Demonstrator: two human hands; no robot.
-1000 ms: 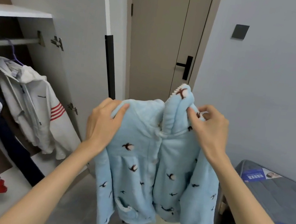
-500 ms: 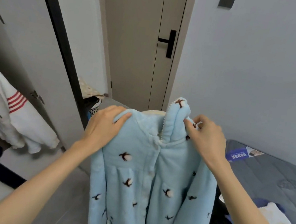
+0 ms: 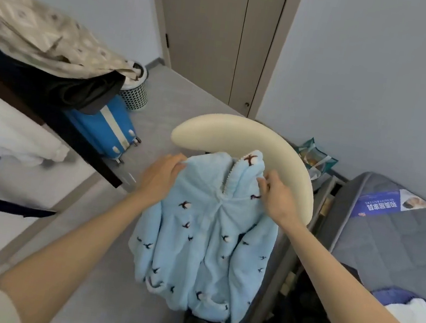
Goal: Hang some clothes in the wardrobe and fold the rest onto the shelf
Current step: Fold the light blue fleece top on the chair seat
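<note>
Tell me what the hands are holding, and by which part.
Both hold the light blue fleece jacket: the left hand grips its left shoulder, the right hand grips its right shoulder beside the collar.

Both bare forearms reach forward and slightly inward from the bottom corners, elbows low and wrists close together. The left hand (image 3: 161, 174) lies knuckles up, its fingers curled over the left shoulder of the pale blue jacket (image 3: 202, 245). The right hand (image 3: 279, 199) mirrors it, fingers bent in a tight grip on the cloth beside the collar.
</note>
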